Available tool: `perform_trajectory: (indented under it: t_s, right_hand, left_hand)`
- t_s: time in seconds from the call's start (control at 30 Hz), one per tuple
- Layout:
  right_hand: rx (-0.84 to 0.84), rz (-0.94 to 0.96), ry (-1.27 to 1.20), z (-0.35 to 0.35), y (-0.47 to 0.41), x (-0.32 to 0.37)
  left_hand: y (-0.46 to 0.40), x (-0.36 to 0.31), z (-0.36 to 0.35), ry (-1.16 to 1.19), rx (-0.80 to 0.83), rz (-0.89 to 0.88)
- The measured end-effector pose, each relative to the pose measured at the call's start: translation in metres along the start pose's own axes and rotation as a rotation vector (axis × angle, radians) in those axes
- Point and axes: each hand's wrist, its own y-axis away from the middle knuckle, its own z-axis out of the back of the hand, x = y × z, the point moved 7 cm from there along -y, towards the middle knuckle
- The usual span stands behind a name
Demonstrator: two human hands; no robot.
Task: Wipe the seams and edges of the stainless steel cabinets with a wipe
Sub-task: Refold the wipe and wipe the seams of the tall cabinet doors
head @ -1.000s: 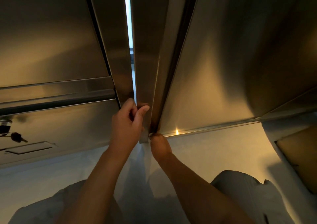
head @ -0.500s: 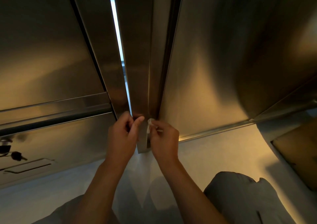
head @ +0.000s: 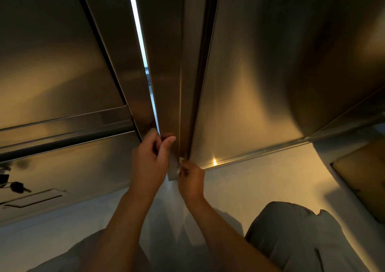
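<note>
The right hand (head: 190, 179), pinching the wipe (head: 179, 168), is dropping back to the door edge (head: 174, 146) foot, restarting the seam pass. The left hand (head: 151, 161) is still gripping that edge.

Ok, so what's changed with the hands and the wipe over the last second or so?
The right hand with the wipe rose from the foot of the door edge half a second ago, then dropped back near the bottom of the dark seam. It pinches the wipe throughout. The left hand kept gripping the door edge at the same spot. The keys at the left stayed put.
</note>
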Motion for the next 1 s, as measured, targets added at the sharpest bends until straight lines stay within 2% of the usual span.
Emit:
perform_trajectory:
  t_s: [0.07,0.2,0.37,0.47,0.6,0.67,0.83,1.0]
  right_hand:
    - [0.087,-0.095,0.027,-0.013,-0.003,-0.026]
    - [0.096,-0.231,-0.108,-0.021,-0.004,-0.043]
    - [0.246,-0.235,0.003,-0.028,-0.001,-0.040]
    - [0.259,-0.235,-0.022,-0.027,0.001,-0.038]
    - [0.186,-0.152,-0.075,0.000,0.002,0.014]
    - [0.174,-0.095,-0.084,0.016,0.007,0.045]
    - [0.084,0.108,-0.159,0.058,0.026,0.124]
    - [-0.001,0.247,-0.359,0.101,0.031,0.202]
  left_hand:
    - [0.000,0.001,0.000,-0.010,0.005,-0.006]
    - [-0.003,0.003,0.003,-0.036,0.034,0.015]
    - [-0.001,0.003,0.005,0.004,0.043,0.060]
    - [0.001,-0.002,0.008,0.027,0.044,0.081]
    - [-0.001,-0.012,0.016,-0.019,0.060,0.118]
    - [-0.005,-0.028,0.022,-0.118,0.073,0.127]
    - [-0.024,-0.092,0.054,-0.288,0.063,0.060]
    - [-0.047,-0.158,0.075,-0.422,0.034,0.026]
